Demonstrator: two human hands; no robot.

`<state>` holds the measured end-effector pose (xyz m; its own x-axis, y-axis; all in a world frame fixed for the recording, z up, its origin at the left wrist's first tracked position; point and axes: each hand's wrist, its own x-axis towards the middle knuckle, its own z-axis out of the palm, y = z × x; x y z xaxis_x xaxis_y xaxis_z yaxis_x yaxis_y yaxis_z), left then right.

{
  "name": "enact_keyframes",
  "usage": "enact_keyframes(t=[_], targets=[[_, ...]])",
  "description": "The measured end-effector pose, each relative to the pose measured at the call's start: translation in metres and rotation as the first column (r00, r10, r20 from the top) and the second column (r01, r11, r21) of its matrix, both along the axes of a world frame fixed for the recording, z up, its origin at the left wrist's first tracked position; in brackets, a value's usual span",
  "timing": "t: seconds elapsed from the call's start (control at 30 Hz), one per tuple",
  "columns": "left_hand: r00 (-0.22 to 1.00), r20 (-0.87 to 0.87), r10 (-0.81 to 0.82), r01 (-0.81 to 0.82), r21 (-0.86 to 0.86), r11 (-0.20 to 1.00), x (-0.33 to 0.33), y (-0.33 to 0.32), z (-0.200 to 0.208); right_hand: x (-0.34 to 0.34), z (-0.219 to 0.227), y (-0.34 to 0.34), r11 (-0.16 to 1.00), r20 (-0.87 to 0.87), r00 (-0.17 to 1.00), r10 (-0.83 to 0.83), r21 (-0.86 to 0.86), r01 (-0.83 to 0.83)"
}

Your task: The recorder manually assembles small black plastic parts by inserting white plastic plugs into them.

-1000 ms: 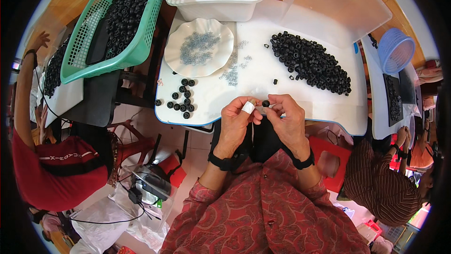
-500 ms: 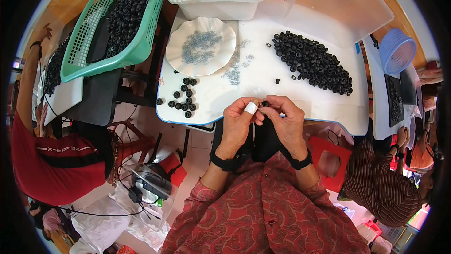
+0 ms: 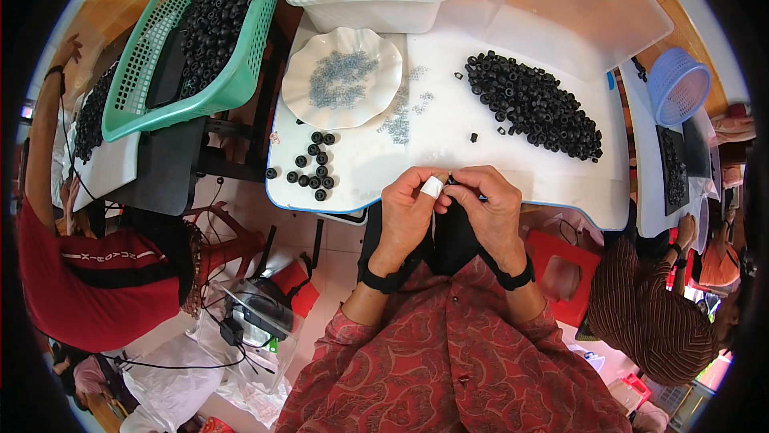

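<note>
Two Hands Meet at a Small Black Part (image 3: 451, 180) by the White Table's Near Edge

The right hand (image 3: 493, 205) pinches the small black part between thumb and forefinger, just off the near edge of the white table (image 3: 440, 128). The left hand (image 3: 408, 205) meets it from the left, a white wrap (image 3: 432, 186) around its thumb; whether its bent fingers pinch anything is too small to tell.

Far to the right of the hands spreads a dense heap of black parts (image 3: 533, 104). At the table's near left, a loose cluster of round black pieces (image 3: 318, 170) lies close to the edge. Beyond it, a wavy cream plate (image 3: 388, 56) holds tiny clear pieces (image 3: 340, 80), with more scattered just right of it. A white tub (image 3: 372, 12) stands at the far side, and a green basket (image 3: 176, 115) of black parts sits far left.
</note>
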<state>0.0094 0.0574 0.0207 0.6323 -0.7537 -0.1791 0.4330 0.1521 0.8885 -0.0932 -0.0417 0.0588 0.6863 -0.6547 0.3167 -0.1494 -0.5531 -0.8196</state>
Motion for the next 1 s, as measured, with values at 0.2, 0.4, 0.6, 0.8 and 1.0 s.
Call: enact_keyframes(t=[0.2, 0.4, 0.6, 0.8, 1.0], targets=[[0.97, 0.244, -0.005, -0.011, 0.065, 0.998, -0.001, 0.003, 0.006, -0.003, 0.003, 0.004, 0.997, -0.025, 0.999, -0.021, -0.07, 0.019], [0.96, 0.278, -0.031, 0.01, 0.077, 0.997, 0.001, 0.006, 0.012, -0.007, 0.003, 0.007, 0.996, -0.005, 1.0, -0.019, -0.09, 0.019], [0.991, 0.07, -0.111, 0.106, 0.074, 0.992, 0.006, 0.009, 0.012, -0.013, 0.0, 0.01, 1.0, 0.012, 1.0, -0.009, -0.015, 0.009], [0.979, -0.066, -0.192, 0.194, 0.027, 0.981, 0.012, 0.01, 0.006, -0.02, -0.003, 0.013, 0.988, 0.061, 0.997, 0.043, 0.146, -0.051], [0.979, -0.103, -0.174, 0.173, -0.017, 0.985, 0.003, 0.006, 0.005, -0.025, -0.002, 0.015, 0.936, 0.061, 0.998, -0.03, 0.353, 0.006]])
